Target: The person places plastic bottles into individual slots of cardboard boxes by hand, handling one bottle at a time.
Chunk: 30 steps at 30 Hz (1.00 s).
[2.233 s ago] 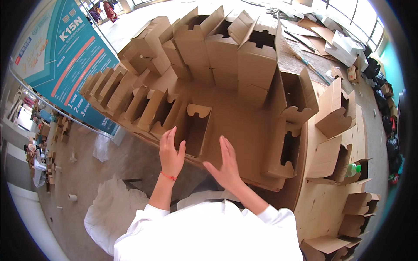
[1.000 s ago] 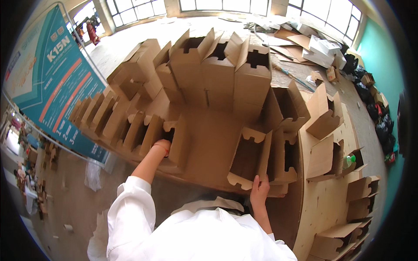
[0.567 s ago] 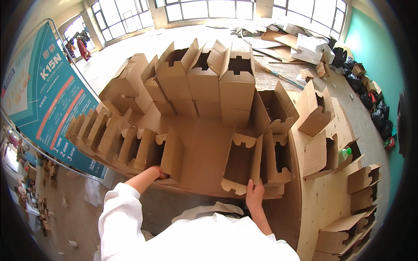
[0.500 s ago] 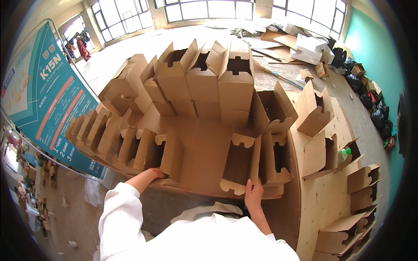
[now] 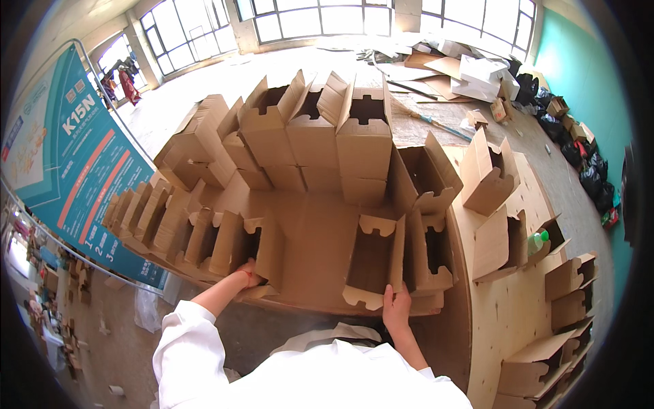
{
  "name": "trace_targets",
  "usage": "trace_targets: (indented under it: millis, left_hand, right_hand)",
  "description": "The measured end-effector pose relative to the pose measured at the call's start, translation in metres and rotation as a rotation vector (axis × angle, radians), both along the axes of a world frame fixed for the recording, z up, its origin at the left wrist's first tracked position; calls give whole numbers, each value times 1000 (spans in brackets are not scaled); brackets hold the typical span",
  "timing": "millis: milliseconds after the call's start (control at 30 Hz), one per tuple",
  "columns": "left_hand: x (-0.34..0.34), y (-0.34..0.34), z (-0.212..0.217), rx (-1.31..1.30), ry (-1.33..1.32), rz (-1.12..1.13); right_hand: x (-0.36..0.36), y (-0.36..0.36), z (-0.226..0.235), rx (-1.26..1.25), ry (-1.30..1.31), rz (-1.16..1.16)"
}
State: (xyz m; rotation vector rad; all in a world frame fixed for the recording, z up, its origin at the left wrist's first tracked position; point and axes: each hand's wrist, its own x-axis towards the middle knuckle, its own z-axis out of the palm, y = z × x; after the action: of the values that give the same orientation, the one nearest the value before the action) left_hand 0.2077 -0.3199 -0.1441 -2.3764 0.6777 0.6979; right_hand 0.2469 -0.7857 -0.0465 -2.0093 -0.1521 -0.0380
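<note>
My left hand [image 5: 246, 274] grips the near edge of an open brown cardboard box [image 5: 262, 247] at the end of a row of folded boxes [image 5: 167, 221]. My right hand [image 5: 396, 308] holds the near edge of another open cardboard box [image 5: 373, 262] lying on its side. Both boxes rest on a flat cardboard sheet [image 5: 317, 232] covering the wooden table [image 5: 507, 327]. White sleeves cover both my arms.
A stack of upright open boxes [image 5: 313, 136] stands at the back of the sheet. More open boxes [image 5: 490, 177] lie to the right, with others at the table's right edge [image 5: 569, 300]. A teal banner [image 5: 75, 163] stands left. Cardboard scraps and dark bags litter the floor beyond.
My hands were spread open above the sheet; they have since dropped to the near edge and taken hold of two boxes. The view has tilted up slightly.
</note>
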Motion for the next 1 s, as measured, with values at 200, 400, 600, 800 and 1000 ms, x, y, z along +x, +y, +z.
trace_targets:
  millis: [200,400,600,800,1000]
  left_hand:
    - [8,-5,12,-818,217,952]
    - [0,-12,3,-859,42,1025]
    - [-38,57,-103,-590,-259,1040]
    - [-15,-66,141,-643,-546,1131]
    - [13,-66,169,-867,-1009,815]
  right_hand:
    - [2,1,4,-2,-37,-8]
    - [1,4,1,3,-94,-53]
    - [-3,7,0,8,-161,27]
    - [-2,0,-2,66,0,-24]
    - [-2,0,4,21,-6,0]
